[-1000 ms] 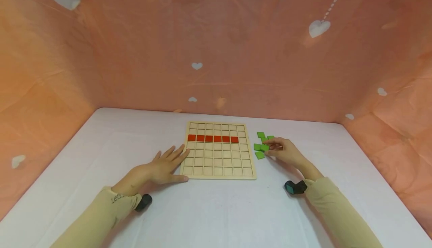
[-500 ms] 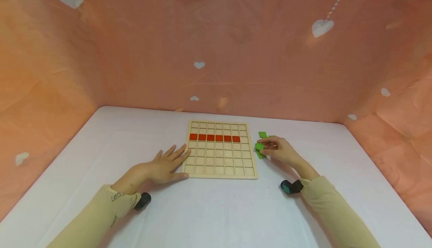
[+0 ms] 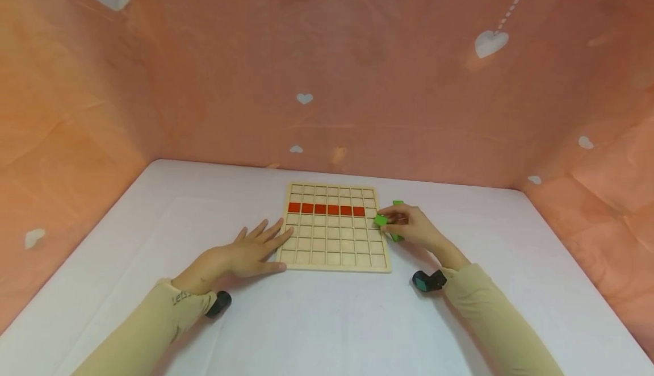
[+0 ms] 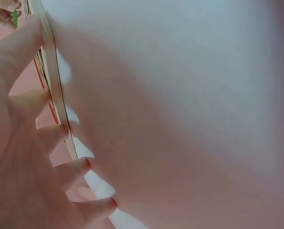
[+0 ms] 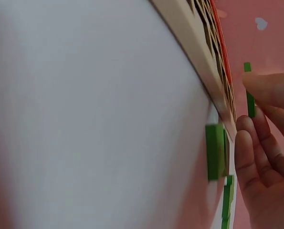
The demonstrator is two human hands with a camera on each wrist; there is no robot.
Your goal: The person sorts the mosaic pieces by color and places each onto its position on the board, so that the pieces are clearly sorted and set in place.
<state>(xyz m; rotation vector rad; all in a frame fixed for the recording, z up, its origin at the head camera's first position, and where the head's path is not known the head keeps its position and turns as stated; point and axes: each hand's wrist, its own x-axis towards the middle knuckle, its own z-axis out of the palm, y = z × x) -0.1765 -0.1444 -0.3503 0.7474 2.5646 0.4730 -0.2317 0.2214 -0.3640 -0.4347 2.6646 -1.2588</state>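
A wooden grid board (image 3: 334, 269) lies on the table, with a row of several red square tiles (image 3: 333, 210) set across its upper part. My right hand (image 3: 416, 229) pinches a green square tile (image 3: 380, 220) between thumb and fingers, over the board's right edge. In the right wrist view that green tile (image 5: 249, 90) is seen edge-on. My left hand (image 3: 252, 255) rests with fingers spread at the board's left edge. The left wrist view shows its fingertips along the board's side (image 4: 56, 71).
More green tiles (image 3: 397, 237) lie right of the board, partly hidden under my right hand; the right wrist view shows loose green tiles (image 5: 214, 152) on the white table (image 3: 327, 325). A pink cloth (image 3: 347, 69) with hearts stands around the table.
My right hand has picked up a green tile from the loose ones and carried it left to the board's edge. My left hand has stayed in place.
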